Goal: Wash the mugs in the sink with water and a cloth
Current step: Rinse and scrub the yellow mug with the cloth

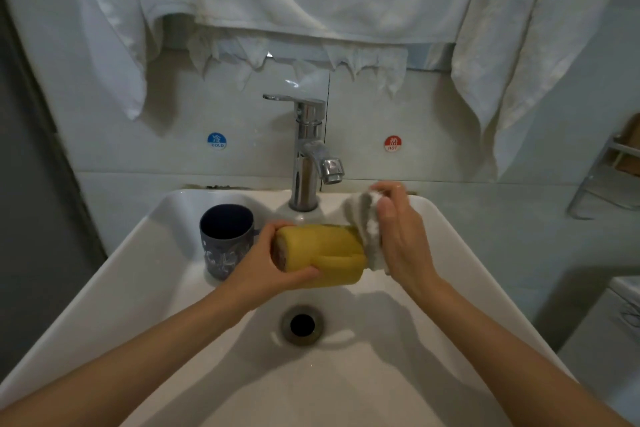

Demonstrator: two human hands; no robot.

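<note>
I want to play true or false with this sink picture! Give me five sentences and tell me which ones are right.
1. The yellow mug is held on its side by the left hand. True.
2. The right hand is empty. False: it grips a cloth pressed against the mug's end.
3. The dark blue mug stands upright in the sink. True.
4. Water is pouring from the tap. False: no stream shows.
5. The blue COLD sticker is to the right of the tap. False: it is on the left, and the red HOT sticker is on the right.
</note>
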